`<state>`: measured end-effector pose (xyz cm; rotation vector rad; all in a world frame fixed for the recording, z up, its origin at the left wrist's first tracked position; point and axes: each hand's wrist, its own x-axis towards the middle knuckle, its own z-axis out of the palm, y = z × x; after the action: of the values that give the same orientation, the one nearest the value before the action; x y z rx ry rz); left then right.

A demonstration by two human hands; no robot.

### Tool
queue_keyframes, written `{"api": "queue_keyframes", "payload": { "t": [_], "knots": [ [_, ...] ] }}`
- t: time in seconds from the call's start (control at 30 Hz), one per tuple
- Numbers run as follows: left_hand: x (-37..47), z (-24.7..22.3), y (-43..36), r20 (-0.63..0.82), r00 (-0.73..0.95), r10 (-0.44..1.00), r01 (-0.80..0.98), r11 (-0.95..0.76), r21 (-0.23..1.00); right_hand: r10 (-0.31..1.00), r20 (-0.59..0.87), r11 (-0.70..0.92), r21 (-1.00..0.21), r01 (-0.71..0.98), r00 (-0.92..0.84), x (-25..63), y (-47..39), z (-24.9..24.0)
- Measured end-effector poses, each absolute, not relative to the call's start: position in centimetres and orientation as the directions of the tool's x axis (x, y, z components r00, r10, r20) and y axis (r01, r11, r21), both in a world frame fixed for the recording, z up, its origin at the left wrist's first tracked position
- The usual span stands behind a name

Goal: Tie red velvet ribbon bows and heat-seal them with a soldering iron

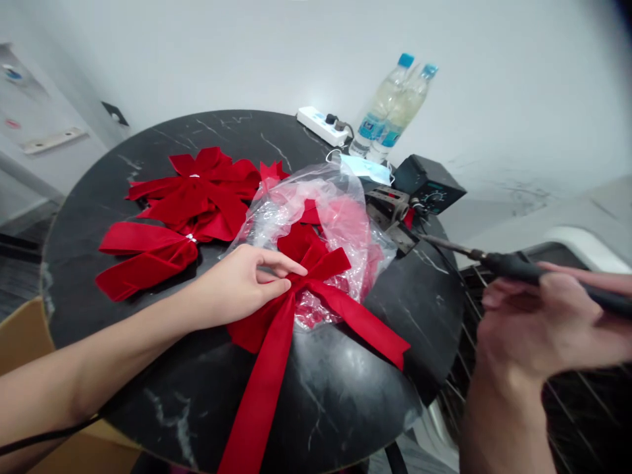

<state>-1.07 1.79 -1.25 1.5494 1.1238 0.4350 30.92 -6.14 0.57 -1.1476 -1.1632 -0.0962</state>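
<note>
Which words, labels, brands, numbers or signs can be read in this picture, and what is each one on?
None can be read with certainty.
Blue bottle labels: white marks, too small and blurred to read.
Black control box: markings around the dial, too small to read.
Red mark at far left: blurred; I cannot tell whether it is text.

The left hand (241, 281) pinches a red bow (300, 285) partly over a clear bag (345, 220); the right hand (536, 322) grips a soldering iron (513, 266); two bottles (382, 108) stand far right.
</note>
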Motion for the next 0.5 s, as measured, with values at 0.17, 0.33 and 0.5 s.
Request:
{"api": "queue_keyframes", "payload": {
  "t": [0.17, 0.33, 0.5],
  "knots": [
    [-1.0, -1.3, 1.7, -0.29, 0.478, 0.829, 0.379, 0.103, 0.92, 0.376, 0.546, 0.38, -0.828, 0.413, 0.749, 35.7, -1.8, -1.2],
    [-1.0, -1.3, 1.7, -0.294, 0.483, 0.825, 0.37, 0.112, 0.922, 0.512, 0.486, 0.33, -0.873, 0.36, 0.709, 36.8, 0.3, -3.0],
    [-1.1, -1.3, 1.8, -0.293, 0.492, 0.82, 0.363, 0.113, 0.925, 0.689, 0.409, 0.276, -0.912, 0.305, 0.599, 36.8, 3.4, -4.4]
  ]
}}
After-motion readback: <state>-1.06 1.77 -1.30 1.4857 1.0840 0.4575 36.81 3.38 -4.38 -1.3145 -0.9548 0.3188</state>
